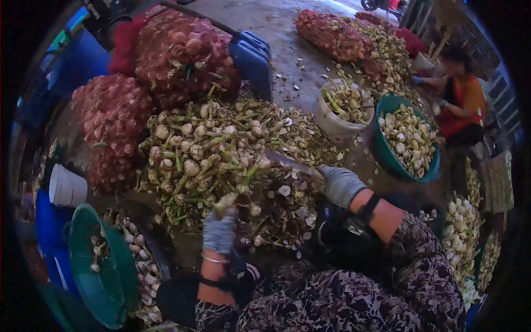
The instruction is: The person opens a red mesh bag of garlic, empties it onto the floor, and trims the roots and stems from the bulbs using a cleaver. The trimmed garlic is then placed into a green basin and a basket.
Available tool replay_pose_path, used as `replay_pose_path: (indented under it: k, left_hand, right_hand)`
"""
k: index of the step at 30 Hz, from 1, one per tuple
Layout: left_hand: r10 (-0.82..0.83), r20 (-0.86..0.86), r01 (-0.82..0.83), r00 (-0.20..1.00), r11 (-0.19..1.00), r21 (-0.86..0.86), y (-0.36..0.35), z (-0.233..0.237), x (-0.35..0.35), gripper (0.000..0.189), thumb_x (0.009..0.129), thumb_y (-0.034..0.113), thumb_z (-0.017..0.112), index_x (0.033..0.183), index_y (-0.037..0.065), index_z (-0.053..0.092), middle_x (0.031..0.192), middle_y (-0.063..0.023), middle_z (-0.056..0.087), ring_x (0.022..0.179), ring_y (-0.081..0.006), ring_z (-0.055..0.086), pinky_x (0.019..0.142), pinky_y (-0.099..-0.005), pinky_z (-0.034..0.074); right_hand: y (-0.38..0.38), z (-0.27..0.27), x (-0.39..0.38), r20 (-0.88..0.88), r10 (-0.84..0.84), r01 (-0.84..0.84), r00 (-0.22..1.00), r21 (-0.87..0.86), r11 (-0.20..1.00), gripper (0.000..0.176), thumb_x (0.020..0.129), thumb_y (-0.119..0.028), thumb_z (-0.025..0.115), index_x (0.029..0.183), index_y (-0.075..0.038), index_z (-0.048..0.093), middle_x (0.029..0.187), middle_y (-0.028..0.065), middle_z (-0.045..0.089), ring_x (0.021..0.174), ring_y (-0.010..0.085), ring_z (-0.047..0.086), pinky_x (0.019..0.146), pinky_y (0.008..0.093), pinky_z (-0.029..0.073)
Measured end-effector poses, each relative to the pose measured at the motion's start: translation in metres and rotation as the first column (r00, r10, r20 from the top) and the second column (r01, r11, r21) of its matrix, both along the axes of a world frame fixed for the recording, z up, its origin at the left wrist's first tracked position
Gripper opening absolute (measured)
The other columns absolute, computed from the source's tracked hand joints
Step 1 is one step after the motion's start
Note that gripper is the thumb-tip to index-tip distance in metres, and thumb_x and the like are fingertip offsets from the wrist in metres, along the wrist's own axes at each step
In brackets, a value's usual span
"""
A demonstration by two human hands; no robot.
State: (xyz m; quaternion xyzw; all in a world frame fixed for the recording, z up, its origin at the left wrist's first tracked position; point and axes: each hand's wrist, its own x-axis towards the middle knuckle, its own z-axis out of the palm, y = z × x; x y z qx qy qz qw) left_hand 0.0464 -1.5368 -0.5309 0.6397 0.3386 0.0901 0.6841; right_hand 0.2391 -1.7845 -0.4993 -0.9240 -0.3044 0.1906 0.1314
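Pale bulb (225, 203) in left hand (219, 233) — knife (294, 164) in right (342, 186).

A blue shovel (250, 63) stands toward the back, its dark handle slanting left; a white bucket (67, 186) tilts near a blue container (50, 221). A person (469, 102) in orange is at right.

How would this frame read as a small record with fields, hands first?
left hand: gloved, holding a bulb
right hand: gloved, holding a knife
pile: bulbs with stalks, on the floor
mesh bags: full, behind the pile
right green tub: heaped with bulbs
left green tub: tilted, few bulbs inside
person: orange top, low at the far right
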Motion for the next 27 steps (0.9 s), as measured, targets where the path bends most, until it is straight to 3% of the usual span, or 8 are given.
replay_pose_path:
  k: [3,7,14,16,21,22,23,27]
  left_hand:
    - [0.227,0.209,-0.18,0.951,0.959,-0.22,0.045,-0.002,-0.026,0.027,0.091,0.033,0.06,0.106,0.01,0.062,0.073,0.0006,0.057,0.052,-0.0087,0.05,0.046,-0.0227,0.04]
    - [0.621,0.589,-0.258,0.517,0.769,-0.585,0.139,0.045,-0.079,0.028,0.095,0.037,0.052,0.107,0.012,0.059,0.088,-0.0045,0.062,0.074,-0.0147,0.06,0.055,-0.0301,0.05]
    - [0.772,0.346,0.104,0.533,0.346,-0.933,0.142,-0.007,-0.044,0.02,0.092,0.037,0.056,0.097,0.017,0.058,0.092,-0.0019,0.063,0.093,-0.02,0.061,0.067,-0.0406,0.054]
    - [0.539,0.207,-0.402,0.817,0.788,-0.467,0.05,-0.005,0.017,0.019,0.091,0.034,0.059,0.099,0.017,0.058,0.093,-0.0002,0.063,0.095,-0.0193,0.061,0.063,-0.037,0.054]
    - [0.133,-0.13,-0.186,0.983,0.718,-0.671,-0.015,-0.097,0.089,0.02,0.09,0.03,0.063,0.097,0.011,0.066,0.082,-0.0049,0.062,0.078,-0.0208,0.062,0.071,-0.0397,0.054]
    - [-0.063,0.022,0.066,0.998,0.968,-0.242,-0.016,-0.159,0.096,0.021,0.09,0.029,0.062,0.098,0.01,0.066,0.079,-0.0049,0.062,0.076,-0.0205,0.062,0.069,-0.0384,0.053]
    - [-0.299,0.058,0.272,0.953,0.922,0.273,-0.016,-0.193,0.099,0.022,0.09,0.029,0.062,0.099,0.01,0.066,0.077,-0.0049,0.061,0.075,-0.0202,0.063,0.067,-0.0371,0.053]
    - [-0.072,-0.201,-0.048,0.977,0.842,-0.537,-0.029,-0.135,0.161,0.012,0.092,0.011,0.055,0.101,0.006,0.06,0.094,-0.0094,0.064,0.078,-0.0218,0.062,0.065,-0.0408,0.055]
  right_hand:
    - [0.002,0.02,-0.008,-0.025,-0.066,0.07,0.998,0.205,0.976,0.034,0.085,-0.033,0.067,0.105,-0.005,0.061,0.092,0.0189,0.066,0.086,0.0369,0.063,0.075,0.0421,0.05]
    - [-0.001,0.031,-0.014,-0.06,-0.006,0.035,0.998,0.491,0.87,0.026,0.087,-0.028,0.067,0.1,-0.006,0.063,0.085,0.011,0.066,0.073,0.0267,0.063,0.069,0.0351,0.05]
    - [0.001,0.089,-0.025,-0.678,-0.091,0.637,0.729,0.625,0.45,0.031,0.087,-0.037,0.065,0.088,-0.007,0.06,0.063,0.0013,0.055,0.047,0.0076,0.046,0.044,0.0214,0.035]
    - [-0.01,0.094,-0.018,-0.734,0.038,0.642,0.679,0.617,0.455,0.035,0.088,-0.04,0.066,0.094,-0.006,0.058,0.074,0.0024,0.06,0.055,0.0104,0.053,0.049,0.0215,0.04]
    - [-0.022,0.088,-0.016,-0.734,0.191,0.723,0.652,0.677,0.135,0.04,0.089,-0.047,0.061,0.094,-0.007,0.055,0.069,0.003,0.056,0.048,0.0109,0.047,0.044,0.0256,0.039]
    - [-0.024,0.088,-0.014,-0.748,0.234,0.763,0.621,0.645,0.04,0.039,0.091,-0.046,0.059,0.096,-0.008,0.055,0.067,0.0032,0.054,0.046,0.0111,0.046,0.042,0.0266,0.038]
    - [-0.027,0.087,-0.011,-0.752,0.228,0.766,0.618,0.641,0.037,0.039,0.091,-0.046,0.059,0.096,-0.008,0.055,0.067,0.0032,0.054,0.046,0.0111,0.046,0.042,0.0266,0.038]
    - [-0.034,0.086,0.002,-0.761,0.349,0.837,0.546,0.509,-0.2,0.033,0.096,-0.042,0.052,0.105,-0.009,0.054,0.067,0.0029,0.054,0.045,0.0114,0.046,0.041,0.0284,0.038]
